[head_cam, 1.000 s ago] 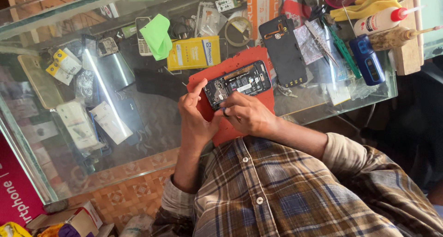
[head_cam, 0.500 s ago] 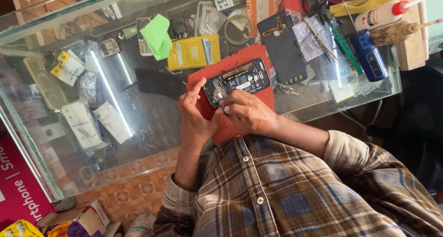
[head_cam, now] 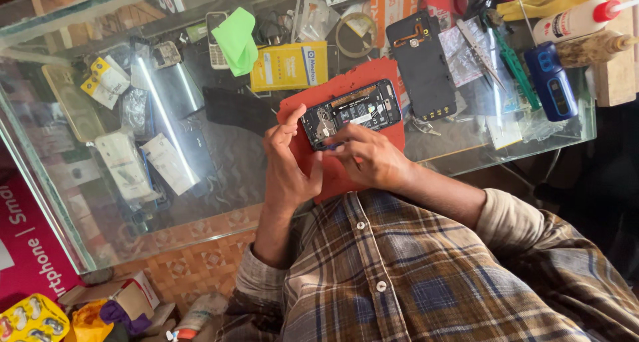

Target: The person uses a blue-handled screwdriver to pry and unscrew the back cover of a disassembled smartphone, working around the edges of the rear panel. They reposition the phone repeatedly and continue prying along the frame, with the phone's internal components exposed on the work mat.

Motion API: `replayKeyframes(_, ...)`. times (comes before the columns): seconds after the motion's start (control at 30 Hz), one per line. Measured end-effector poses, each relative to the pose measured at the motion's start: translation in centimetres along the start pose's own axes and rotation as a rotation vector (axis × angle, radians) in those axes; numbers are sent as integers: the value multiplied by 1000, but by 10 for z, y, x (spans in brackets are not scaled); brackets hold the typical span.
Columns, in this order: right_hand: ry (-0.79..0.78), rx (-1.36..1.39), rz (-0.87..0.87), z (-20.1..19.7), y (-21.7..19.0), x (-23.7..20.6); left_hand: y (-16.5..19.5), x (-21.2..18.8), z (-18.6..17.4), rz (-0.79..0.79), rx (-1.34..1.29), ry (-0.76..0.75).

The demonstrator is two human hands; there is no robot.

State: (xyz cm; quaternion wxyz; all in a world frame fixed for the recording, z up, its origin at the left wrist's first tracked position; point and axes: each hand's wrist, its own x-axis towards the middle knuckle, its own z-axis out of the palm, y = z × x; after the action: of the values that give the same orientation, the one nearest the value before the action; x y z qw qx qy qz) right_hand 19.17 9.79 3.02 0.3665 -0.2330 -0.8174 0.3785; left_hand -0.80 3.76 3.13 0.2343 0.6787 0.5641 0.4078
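2 hands, left hand (head_cam: 287, 165) and right hand (head_cam: 367, 157), fingers curled, grip opened phone (head_cam: 351, 113).

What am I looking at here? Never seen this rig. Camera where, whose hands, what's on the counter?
No machine: one camera on a person's head, looking down at their own bare hands. The left hand steadies an opened phone lying on a red mat; the right hand works at its lower edge. All rests on a glass counter. Nearby: a removed back cover, tweezers, a blue tool, a glue bottle, a yellow packet and a green cloth.
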Motion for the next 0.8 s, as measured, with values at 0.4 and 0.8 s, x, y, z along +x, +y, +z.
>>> replayKeyframes(0.4,-37,63,-110,1,-8,9,-3,-1,-3,2,-76,6)
replayKeyframes(0.8,-37,-122,48,9,-9,2,-4,-4,-8,-12,-32,-1)
